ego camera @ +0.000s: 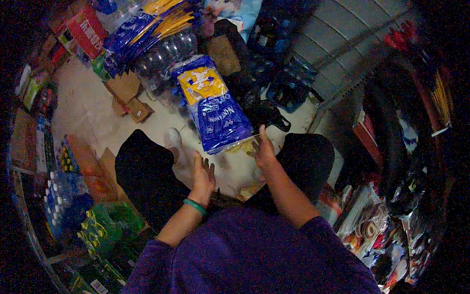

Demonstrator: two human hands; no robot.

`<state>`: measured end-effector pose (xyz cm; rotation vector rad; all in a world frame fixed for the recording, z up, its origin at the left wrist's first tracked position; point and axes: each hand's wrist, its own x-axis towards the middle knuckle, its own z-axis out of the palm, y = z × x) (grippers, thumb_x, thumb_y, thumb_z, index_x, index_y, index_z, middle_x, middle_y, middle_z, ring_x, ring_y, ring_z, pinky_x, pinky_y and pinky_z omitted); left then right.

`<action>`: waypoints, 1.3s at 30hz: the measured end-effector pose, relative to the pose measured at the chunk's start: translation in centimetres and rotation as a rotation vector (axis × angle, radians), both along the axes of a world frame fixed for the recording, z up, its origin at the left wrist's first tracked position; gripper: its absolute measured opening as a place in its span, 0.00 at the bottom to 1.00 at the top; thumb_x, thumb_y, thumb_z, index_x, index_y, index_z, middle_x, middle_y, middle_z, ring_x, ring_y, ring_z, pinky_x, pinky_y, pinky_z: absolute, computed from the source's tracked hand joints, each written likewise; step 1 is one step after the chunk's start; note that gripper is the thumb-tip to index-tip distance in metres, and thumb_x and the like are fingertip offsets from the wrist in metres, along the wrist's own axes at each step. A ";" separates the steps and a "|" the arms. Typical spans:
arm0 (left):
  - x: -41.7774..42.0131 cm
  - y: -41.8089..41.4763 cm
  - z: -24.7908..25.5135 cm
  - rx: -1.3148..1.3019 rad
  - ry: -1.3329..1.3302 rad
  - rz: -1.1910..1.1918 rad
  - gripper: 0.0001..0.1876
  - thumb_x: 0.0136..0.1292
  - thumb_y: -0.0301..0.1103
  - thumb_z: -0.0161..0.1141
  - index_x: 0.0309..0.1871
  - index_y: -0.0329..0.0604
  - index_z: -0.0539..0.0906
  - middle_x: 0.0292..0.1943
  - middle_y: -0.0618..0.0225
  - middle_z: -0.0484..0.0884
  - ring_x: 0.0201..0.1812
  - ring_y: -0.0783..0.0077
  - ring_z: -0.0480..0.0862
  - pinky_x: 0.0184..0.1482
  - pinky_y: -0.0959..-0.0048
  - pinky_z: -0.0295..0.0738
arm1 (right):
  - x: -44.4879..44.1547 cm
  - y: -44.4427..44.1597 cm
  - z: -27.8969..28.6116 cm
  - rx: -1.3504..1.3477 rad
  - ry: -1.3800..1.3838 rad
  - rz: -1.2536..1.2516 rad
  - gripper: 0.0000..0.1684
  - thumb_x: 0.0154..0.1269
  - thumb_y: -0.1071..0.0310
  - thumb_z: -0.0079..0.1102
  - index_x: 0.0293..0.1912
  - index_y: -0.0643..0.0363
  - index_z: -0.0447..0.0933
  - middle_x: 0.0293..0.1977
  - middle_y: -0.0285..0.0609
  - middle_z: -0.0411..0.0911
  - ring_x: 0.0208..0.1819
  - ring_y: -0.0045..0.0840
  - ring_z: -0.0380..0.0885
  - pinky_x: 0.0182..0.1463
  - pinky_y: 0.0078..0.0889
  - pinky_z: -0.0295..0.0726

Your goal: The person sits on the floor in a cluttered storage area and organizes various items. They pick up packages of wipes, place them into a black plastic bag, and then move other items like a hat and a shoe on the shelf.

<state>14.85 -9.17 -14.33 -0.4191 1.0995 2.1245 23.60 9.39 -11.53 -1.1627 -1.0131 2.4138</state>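
A blue plastic package (220, 114) with a yellow printed panel and white lettering lies slanted in front of me, its lower end towards my hands. My left hand (203, 176), with a green bangle (195, 207) at the wrist, hovers below that end. Its fingers are apart and hold nothing. At the package's lower right corner is my right hand (265, 149), thumb raised and fingers spread. Whether it touches the package's clear edge I cannot tell. Under the package's upper end are clear plastic bottles (180, 46), partly hidden.
More blue packages with yellow sticks (161, 25) lie at the top. Torn cardboard (128, 92) rests on the floor (80, 92). Bottle packs (64, 198) and green bottles (114, 224) stand at left. Dark bags (266, 114) lie beyond my right hand; plastic-wrapped goods (367, 224) line the right.
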 end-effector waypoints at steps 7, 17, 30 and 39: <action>-3.9 1.7 0.2 -0.084 0.106 -0.174 0.38 0.56 0.59 0.49 0.63 0.44 0.54 0.60 0.69 0.61 0.63 0.70 0.56 0.62 0.67 0.50 | -2.8 1.7 4.7 0.065 -0.038 0.124 0.54 0.49 0.29 0.46 0.63 0.57 0.47 0.64 0.45 0.45 0.64 0.42 0.45 0.57 0.66 0.46; -5.4 2.6 0.1 0.047 0.118 -0.248 0.26 0.62 0.56 0.42 0.50 0.44 0.73 0.46 0.68 0.76 0.46 0.73 0.75 0.49 0.70 0.67 | -4.8 4.1 0.1 0.049 0.003 0.307 0.48 0.51 0.31 0.46 0.61 0.56 0.55 0.58 0.44 0.60 0.58 0.38 0.60 0.58 0.49 0.57; -6.3 3.2 1.7 -0.186 0.161 -0.287 0.28 0.63 0.56 0.39 0.50 0.40 0.72 0.46 0.65 0.75 0.47 0.71 0.74 0.51 0.71 0.65 | -7.2 5.3 -3.8 0.025 0.038 0.408 0.47 0.53 0.33 0.44 0.61 0.58 0.56 0.59 0.46 0.59 0.58 0.35 0.62 0.59 0.40 0.61; -6.0 3.5 2.5 -0.146 0.217 -0.354 0.32 0.63 0.59 0.34 0.56 0.39 0.68 0.52 0.63 0.72 0.52 0.69 0.71 0.56 0.70 0.60 | -6.9 5.2 -3.6 -0.016 0.057 0.444 0.43 0.55 0.35 0.44 0.58 0.58 0.60 0.53 0.46 0.67 0.51 0.33 0.70 0.55 0.38 0.67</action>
